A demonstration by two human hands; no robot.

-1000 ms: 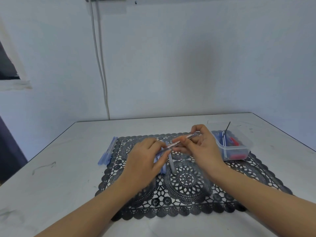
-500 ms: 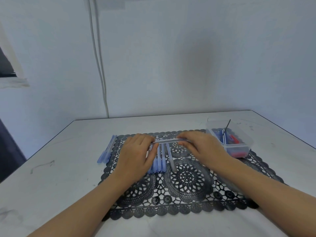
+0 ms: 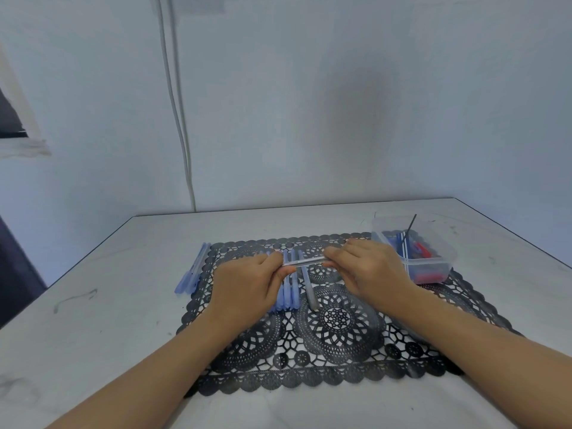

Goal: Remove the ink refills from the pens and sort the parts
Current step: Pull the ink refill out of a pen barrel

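A clear pen [image 3: 305, 261] lies level between my hands above the black lace mat [image 3: 334, 329]. My left hand [image 3: 247, 286] pinches its left end and my right hand [image 3: 368, 267] grips its right end. Under the pen, several blue pens [image 3: 289, 289] and a grey pen [image 3: 309, 289] lie side by side on the mat. A few more blue pens [image 3: 193, 270] lie off the mat's left edge. At the right, a clear plastic box [image 3: 433, 261] holds blue and red pen parts and thin refills, one sticking up.
The mat sits on a white table [image 3: 108, 305] that meets a pale wall at the back. A white cable [image 3: 179, 119] runs down the wall. The table's right edge slopes away behind the box.
Both hands have lowered the pen towards the mat and turned it from tilted to nearly level. The view has shifted slightly.
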